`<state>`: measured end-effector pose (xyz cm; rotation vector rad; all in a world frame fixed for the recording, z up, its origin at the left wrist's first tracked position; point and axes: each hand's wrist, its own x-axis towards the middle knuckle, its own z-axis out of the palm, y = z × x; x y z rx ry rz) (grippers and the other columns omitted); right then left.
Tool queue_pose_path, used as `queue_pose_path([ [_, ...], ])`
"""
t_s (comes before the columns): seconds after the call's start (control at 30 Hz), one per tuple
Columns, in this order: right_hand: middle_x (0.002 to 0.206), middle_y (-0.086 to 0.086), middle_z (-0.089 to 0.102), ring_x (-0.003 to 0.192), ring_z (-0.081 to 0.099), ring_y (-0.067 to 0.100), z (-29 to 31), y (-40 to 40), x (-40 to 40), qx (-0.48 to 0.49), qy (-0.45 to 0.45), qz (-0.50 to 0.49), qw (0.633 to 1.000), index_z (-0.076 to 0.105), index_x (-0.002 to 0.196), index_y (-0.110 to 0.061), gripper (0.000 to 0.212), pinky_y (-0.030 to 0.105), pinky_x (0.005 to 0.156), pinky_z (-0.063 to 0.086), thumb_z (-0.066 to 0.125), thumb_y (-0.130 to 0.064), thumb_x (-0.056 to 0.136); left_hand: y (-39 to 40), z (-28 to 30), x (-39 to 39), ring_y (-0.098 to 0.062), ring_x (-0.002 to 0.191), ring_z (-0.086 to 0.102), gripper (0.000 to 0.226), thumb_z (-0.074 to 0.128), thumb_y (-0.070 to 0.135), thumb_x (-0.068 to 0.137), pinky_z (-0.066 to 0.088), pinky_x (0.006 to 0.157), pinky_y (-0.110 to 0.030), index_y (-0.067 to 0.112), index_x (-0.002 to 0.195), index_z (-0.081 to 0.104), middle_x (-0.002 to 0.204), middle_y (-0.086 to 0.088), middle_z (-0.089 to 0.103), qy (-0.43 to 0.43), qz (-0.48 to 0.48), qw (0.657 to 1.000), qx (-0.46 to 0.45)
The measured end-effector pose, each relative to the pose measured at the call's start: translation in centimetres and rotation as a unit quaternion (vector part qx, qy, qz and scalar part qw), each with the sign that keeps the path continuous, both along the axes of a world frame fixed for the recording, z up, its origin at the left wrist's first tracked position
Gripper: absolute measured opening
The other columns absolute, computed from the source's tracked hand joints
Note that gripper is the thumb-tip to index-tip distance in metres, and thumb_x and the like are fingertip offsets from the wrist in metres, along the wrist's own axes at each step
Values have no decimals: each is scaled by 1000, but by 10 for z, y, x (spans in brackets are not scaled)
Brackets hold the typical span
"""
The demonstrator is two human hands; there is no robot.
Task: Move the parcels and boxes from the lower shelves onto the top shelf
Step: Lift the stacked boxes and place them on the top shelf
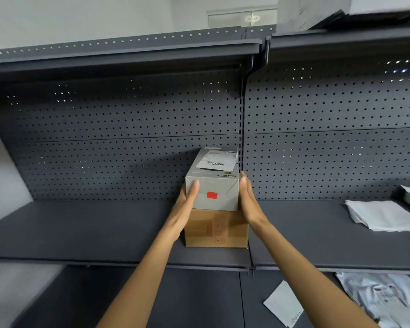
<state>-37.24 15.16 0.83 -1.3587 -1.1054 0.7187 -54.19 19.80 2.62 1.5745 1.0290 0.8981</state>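
A grey box with a white shipping label and a red sticker rests on top of a brown cardboard box on the middle shelf. My left hand presses flat against the grey box's left side, thumb on its front face. My right hand lies flat along its right side. Both hands clasp the grey box between them. The top shelf runs overhead; a white parcel sits on it at the upper right.
White soft parcels lie on the middle shelf at the right. On the lower shelf, a white envelope and a silvery plastic bag lie at the bottom right. A perforated dark back panel closes the rear.
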Motion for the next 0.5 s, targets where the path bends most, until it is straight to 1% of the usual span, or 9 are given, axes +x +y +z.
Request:
queue_pose_path([
  [0.07,167,-16,21,154,18,5,1,0,-4,27,2,-8,1000,15,160,-38,83,42,128,16,16,-81,90,5,-2,-2,-13,148,28,69,30,68,95,21,115,-35,38,156,21,158,10,34,5,1,1000,9],
  [0.13,166,-17,23,153,20,2,1,-4,-8,42,3,-6,999,17,160,-39,81,41,128,17,18,-80,89,6,-3,-3,-13,146,31,73,31,71,91,23,113,-34,37,155,25,156,11,37,0,4,1000,8],
  [0.17,166,-18,23,153,20,2,1,-7,-11,48,3,-3,999,18,160,-40,83,41,128,17,19,-82,88,5,-3,-4,-11,144,34,74,32,72,90,24,110,-32,37,155,26,152,12,40,-4,6,1000,11],
  [0.23,166,-19,24,153,21,1,0,-12,-13,59,0,2,998,19,159,-42,92,41,128,19,24,-90,81,0,-2,-5,-7,135,38,75,35,74,87,26,105,-28,37,153,31,138,19,45,-15,10,1000,17],
  [0.3,165,-19,25,152,22,1,1,-15,-14,74,-12,10,997,20,159,-42,95,39,127,21,29,-92,78,-4,0,-9,-6,132,42,76,39,77,82,29,102,-27,39,147,39,126,27,48,-22,20,999,29],
  [0.37,165,-21,26,151,24,0,9,-19,-15,86,-22,24,996,19,158,-43,91,40,126,23,38,-87,81,-8,6,-13,-8,130,47,71,40,79,81,33,101,-27,42,141,45,118,31,53,-15,36,998,52],
  [0.43,162,-20,31,147,33,-1,20,-23,-17,95,-24,34,995,17,158,-43,85,41,124,30,53,-73,87,-11,16,-17,-11,131,48,72,39,85,79,37,108,-34,45,139,46,126,24,57,9,49,995,82],
  [0.47,160,-19,37,144,38,-2,27,-26,-19,102,-29,38,994,17,159,-42,86,40,122,34,59,-66,88,-14,22,-20,-14,132,48,74,37,89,78,37,112,-40,47,139,46,133,19,57,31,58,993,97],
  [0.5,157,-18,42,141,43,-2,34,-31,-20,108,-40,40,993,17,159,-41,88,38,120,37,64,-61,87,-18,28,-23,-16,132,50,76,36,90,77,38,113,-46,48,140,45,137,15,58,52,64,990,114],
])
